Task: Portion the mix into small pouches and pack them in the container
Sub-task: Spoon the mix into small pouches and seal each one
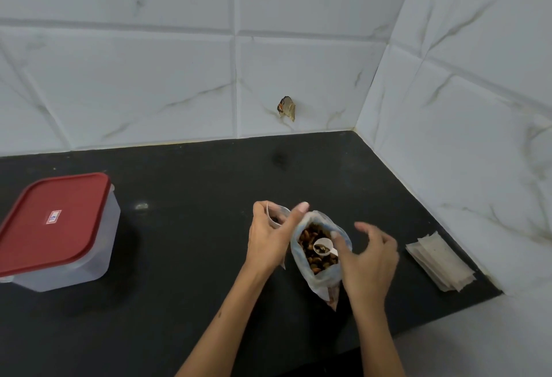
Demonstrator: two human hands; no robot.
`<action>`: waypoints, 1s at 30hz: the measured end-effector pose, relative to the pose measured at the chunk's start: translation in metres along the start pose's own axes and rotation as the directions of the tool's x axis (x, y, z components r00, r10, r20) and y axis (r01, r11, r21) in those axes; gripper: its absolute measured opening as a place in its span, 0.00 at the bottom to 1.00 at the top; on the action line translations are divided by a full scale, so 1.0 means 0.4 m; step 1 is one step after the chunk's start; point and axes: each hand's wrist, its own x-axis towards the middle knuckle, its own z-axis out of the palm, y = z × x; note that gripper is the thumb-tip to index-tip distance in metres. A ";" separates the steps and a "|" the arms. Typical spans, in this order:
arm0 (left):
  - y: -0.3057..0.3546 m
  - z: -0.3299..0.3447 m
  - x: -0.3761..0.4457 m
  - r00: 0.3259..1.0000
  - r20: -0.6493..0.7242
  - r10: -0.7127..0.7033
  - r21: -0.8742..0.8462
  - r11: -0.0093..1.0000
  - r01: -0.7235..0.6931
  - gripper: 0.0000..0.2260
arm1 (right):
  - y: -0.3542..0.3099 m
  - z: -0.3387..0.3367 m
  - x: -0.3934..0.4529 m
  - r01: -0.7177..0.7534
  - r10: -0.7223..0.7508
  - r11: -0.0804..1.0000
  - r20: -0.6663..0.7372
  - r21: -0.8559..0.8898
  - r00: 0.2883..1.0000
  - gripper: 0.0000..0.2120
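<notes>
An open plastic bag of brown mix (317,252) stands on the black counter (185,227). A small white scoop (323,247) with some mix in it sits inside the bag's mouth. My right hand (369,263) pinches the scoop's handle at the bag's right side. My left hand (273,234) holds a small open pouch (276,216) just left of the bag. The clear container with a red lid (56,227) stands shut at the far left.
A stack of flat empty pouches (439,261) lies at the right, close to the tiled side wall (466,137). A torn sticker remnant (287,108) clings to the back wall. The counter's front edge runs along the lower right.
</notes>
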 end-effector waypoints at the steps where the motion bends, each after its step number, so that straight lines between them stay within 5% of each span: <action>1: 0.000 -0.008 0.005 1.000 0.018 -0.001 -0.049 0.999 0.002 0.28 | -0.035 -0.013 -0.002 0.083 -0.094 0.989 0.079 0.126 0.992 0.16; 3: -0.001 -0.024 0.015 0.999 0.030 -0.010 -0.070 0.997 0.012 0.34 | -0.110 -0.029 -0.008 0.157 -0.266 0.935 0.334 0.318 0.904 0.12; 5: 0.009 -0.043 0.021 0.999 0.005 -0.039 -0.078 0.996 0.039 0.38 | -0.171 -0.029 -0.010 0.255 -0.386 0.917 0.515 0.307 0.765 0.12; 8: 0.036 -0.069 0.023 0.998 0.008 -0.066 -0.104 0.992 0.066 0.41 | -0.225 -0.009 -0.004 0.394 -0.438 0.895 0.570 0.208 0.695 0.07; 15: 0.035 -0.128 0.047 0.987 0.040 -0.155 -0.121 0.980 0.159 0.26 | -0.232 0.023 0.014 0.367 -0.446 0.895 0.463 0.254 0.766 0.03; 22: 0.040 -0.152 0.047 0.991 0.128 0.037 -0.261 0.965 -0.002 0.09 | -0.206 0.030 0.017 0.296 -0.407 0.899 0.368 0.322 0.836 0.05; 26: 0.038 -0.151 0.048 0.991 0.123 0.057 -0.256 0.966 -0.023 0.08 | -0.198 0.030 0.024 0.271 -0.398 0.905 0.427 0.329 0.812 0.11; 30: 0.030 -0.155 0.045 0.993 0.101 0.065 -0.218 0.975 -0.042 0.11 | -0.196 0.042 0.032 0.258 -0.414 0.900 0.502 0.353 0.759 0.04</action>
